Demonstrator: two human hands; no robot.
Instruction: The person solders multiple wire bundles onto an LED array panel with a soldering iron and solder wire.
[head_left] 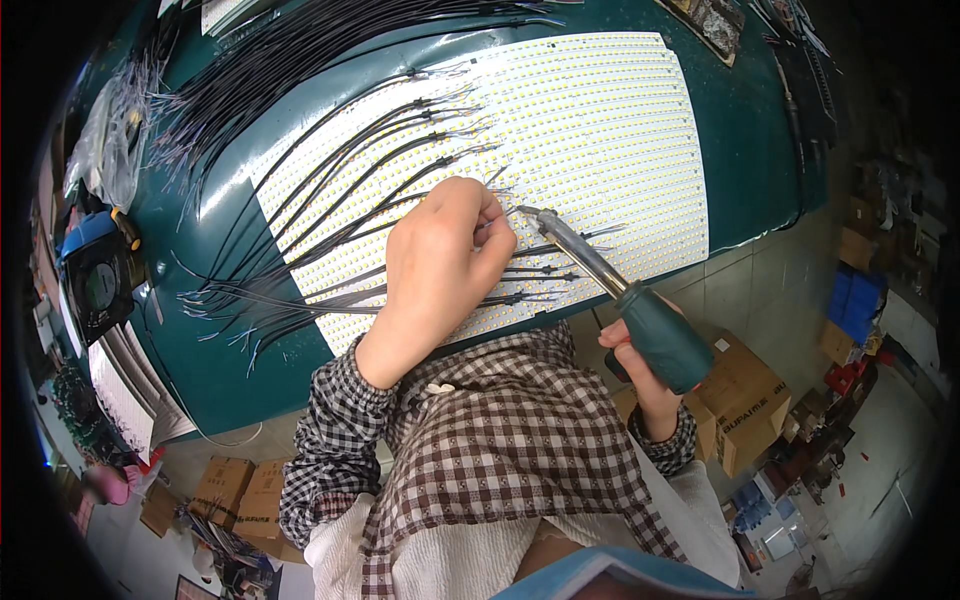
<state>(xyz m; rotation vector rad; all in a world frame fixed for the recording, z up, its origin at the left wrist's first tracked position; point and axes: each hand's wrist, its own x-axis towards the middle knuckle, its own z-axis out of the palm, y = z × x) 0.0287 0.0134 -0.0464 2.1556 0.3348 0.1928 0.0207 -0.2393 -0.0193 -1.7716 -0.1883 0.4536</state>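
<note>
My right hand grips a soldering iron by its dark green handle. The iron's metal tip reaches up and left to the LED board, just beside the fingertips of my left hand. Those fingers are pinched together over the board on a thin wire end of a black cable. Several black cables lie across the board's left half, with their stripped, coloured wire ends resting among rows of small yellow LEDs. My left palm hides part of the cables beneath it.
A thick bundle of black cables lies along the far left of the green table. A clear plastic bag, a blue and black device and stacked white sheets sit at the left. Cardboard boxes stand below the table at right.
</note>
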